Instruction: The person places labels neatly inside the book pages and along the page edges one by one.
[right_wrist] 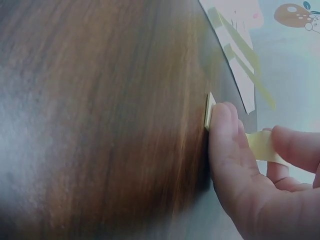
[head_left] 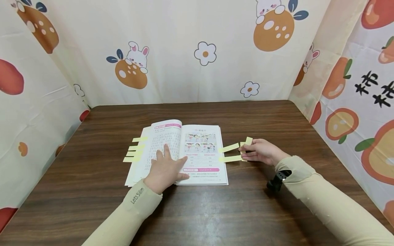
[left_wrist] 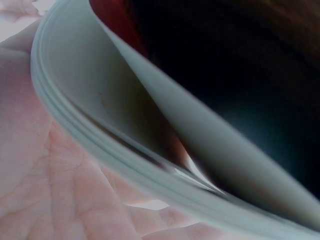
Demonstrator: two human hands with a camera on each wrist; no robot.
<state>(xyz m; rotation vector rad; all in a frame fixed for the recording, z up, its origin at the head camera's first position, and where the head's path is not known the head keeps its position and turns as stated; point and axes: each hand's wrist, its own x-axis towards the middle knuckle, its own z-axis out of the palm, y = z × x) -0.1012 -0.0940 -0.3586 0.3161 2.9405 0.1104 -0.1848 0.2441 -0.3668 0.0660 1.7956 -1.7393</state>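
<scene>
A book (head_left: 201, 164) lies spread on the table, printed text on its left page and small colour pictures on its right. Across the middle of it rests my left hand (head_left: 166, 169), fingers spread and flat on the left page, thumb over the right. In the left wrist view, the palm (left_wrist: 55, 185) lies against the curved page edges (left_wrist: 125, 170). Just right of the book, my right hand (head_left: 264, 152) holds a small pad of yellow sticky notes (head_left: 243, 157). Between its thumb and fingers, a yellow strip (right_wrist: 261, 145) is pinched in the right wrist view.
Two yellow strips (head_left: 231, 159) stick out from the book's right edge and several more (head_left: 132, 153) from its left. The brown wooden table (head_left: 203, 212) reaches back to a patterned curtain (head_left: 184, 82). A black watch-like band (head_left: 278, 179) is on the right wrist.
</scene>
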